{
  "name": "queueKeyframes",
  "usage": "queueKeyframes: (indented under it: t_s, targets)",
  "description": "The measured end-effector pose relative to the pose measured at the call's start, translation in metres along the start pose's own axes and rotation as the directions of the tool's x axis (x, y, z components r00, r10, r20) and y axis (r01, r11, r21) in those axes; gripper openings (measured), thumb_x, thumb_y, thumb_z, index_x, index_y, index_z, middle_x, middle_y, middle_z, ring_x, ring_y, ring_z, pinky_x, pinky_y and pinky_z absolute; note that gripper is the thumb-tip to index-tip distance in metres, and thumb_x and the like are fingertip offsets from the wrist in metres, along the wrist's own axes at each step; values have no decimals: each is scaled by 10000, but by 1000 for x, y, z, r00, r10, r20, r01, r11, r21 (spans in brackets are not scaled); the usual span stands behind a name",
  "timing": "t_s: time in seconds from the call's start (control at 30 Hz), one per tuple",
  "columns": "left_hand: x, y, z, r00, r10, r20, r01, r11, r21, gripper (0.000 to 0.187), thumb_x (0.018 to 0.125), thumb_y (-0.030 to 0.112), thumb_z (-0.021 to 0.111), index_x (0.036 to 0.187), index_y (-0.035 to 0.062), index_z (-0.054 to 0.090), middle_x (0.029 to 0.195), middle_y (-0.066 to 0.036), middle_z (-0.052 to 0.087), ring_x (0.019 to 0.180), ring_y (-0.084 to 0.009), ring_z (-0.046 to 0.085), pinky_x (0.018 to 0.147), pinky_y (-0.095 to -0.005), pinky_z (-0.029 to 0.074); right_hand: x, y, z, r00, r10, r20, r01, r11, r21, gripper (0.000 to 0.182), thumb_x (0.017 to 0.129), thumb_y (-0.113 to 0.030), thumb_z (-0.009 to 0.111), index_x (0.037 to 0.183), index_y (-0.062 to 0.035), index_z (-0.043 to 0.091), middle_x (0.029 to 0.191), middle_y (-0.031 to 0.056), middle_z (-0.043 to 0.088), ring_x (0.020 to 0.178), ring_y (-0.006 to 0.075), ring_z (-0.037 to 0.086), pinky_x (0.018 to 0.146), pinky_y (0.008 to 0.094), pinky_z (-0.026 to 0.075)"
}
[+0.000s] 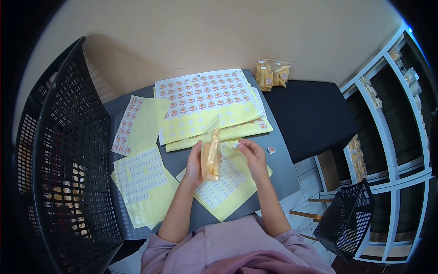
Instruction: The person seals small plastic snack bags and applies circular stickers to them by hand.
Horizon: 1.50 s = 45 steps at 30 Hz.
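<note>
My left hand point(194, 165) is closed around a clear plastic bag of pale yellow snack pieces point(211, 156), held upright above the grey table. In my right hand point(254, 159), thumb and finger pinch a small white sticker point(236, 145) just right of the bag. Beneath both hands lies a yellow-backed sheet of small text labels point(224, 189), partly hidden by the bag. A similar label sheet point(142, 179) is to the left. Behind the bag are stacked sheets of round logo stickers point(205, 93), and one loose logo sticker point(272, 150) lies right of my right hand.
A tall black perforated crate point(91, 105) borders the left side, with packs visible through it. Filled snack bags point(272, 76) stand against the wall. A black-covered table point(310, 118) adjoins at right, beside white-framed shelves point(376, 118) and a lower black crate point(344, 219).
</note>
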State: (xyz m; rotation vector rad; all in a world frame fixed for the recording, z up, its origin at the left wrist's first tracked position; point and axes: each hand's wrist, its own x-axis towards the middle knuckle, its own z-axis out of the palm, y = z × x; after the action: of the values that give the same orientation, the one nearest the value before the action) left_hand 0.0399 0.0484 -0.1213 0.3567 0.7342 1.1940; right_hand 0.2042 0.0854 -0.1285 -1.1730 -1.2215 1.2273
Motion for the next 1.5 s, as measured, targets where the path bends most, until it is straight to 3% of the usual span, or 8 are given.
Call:
queueKeyframes:
  t_s: [0.03, 0.07, 0.23, 0.3, 0.63, 1.27, 1.33, 1.5]
  targets:
    - [-1, -2, 2, 1000, 1, 1, -1, 1000, 0, 442, 859, 396, 308, 973, 4, 478, 735, -97, 542, 729, -198, 526, 692, -301, 428, 1, -4, -5, 986, 157, 49, -164, 954, 253, 126, 793, -107, 553, 866, -7, 573, 830, 27, 572, 804, 77, 510, 722, 211, 393]
    - [-1, -3, 4, 999, 37, -36, -37, 999, 17, 429, 858, 384, 313, 1013, 10, 457, 806, -98, 540, 779, -196, 527, 724, -301, 425, 1, -8, -11, 985, 163, 56, -172, 943, 284, 129, 826, -83, 506, 901, 3, 564, 919, 51, 558, 851, 75, 508, 754, 218, 403]
    - [-20, 9, 21, 965, 252, 70, -261, 946, 193, 349, 856, 271, 440, 1097, 27, 375, 1018, -97, 459, 907, -134, 510, 758, -264, 428, -15, -65, -6, 999, 41, 1, -36, 871, 490, 96, 816, -81, 510, 844, -14, 573, 904, 26, 549, 847, 74, 487, 773, 201, 360]
    - [-28, 10, 34, 871, 475, 126, -465, 716, 521, 342, 832, 133, 503, 1110, 31, 332, 1026, -90, 441, 928, -147, 507, 751, -258, 430, -21, -82, -2, 994, -110, -15, 107, 904, 414, 71, 791, -73, 533, 797, -11, 568, 989, 54, 505, 927, 100, 452, 822, 242, 340]
    - [-69, 17, 68, 640, 753, 155, -542, 299, 786, 520, 794, 67, 535, 1207, -37, 237, 1125, -213, 433, 1040, -281, 484, 756, -323, 469, -39, -113, 58, 906, -385, 176, 407, 906, -113, 99, 726, -153, 609, 759, -61, 589, 1010, 66, 442, 1012, 221, 342, 901, 360, 222]
    - [-81, 15, 66, 584, 799, 144, -548, 257, 796, 599, 739, 19, 538, 1242, -8, 214, 1205, -211, 332, 1094, -314, 434, 816, -376, 455, -47, -110, 82, 859, -472, 198, 505, 846, -172, 85, 678, -165, 663, 728, -121, 609, 1028, 70, 434, 1031, 266, 287, 890, 410, 179]
    - [-83, 15, 67, 631, 765, 125, -512, 291, 808, 591, 774, 34, 517, 1256, -17, 178, 1240, -175, 291, 1155, -266, 349, 928, -357, 332, -47, -109, 84, 862, -470, 188, 500, 851, -164, 92, 661, -158, 671, 720, -124, 610, 1023, 72, 436, 1027, 266, 293, 887, 411, 184]
    - [-85, 15, 66, 612, 784, 109, -466, 245, 850, 568, 762, 33, 520, 1239, -28, 218, 1225, -186, 312, 1156, -284, 347, 939, -362, 311, -46, -107, 87, 860, -482, 168, 506, 848, -157, 113, 616, -143, 685, 701, -133, 612, 1004, 72, 440, 1015, 263, 309, 877, 409, 198]
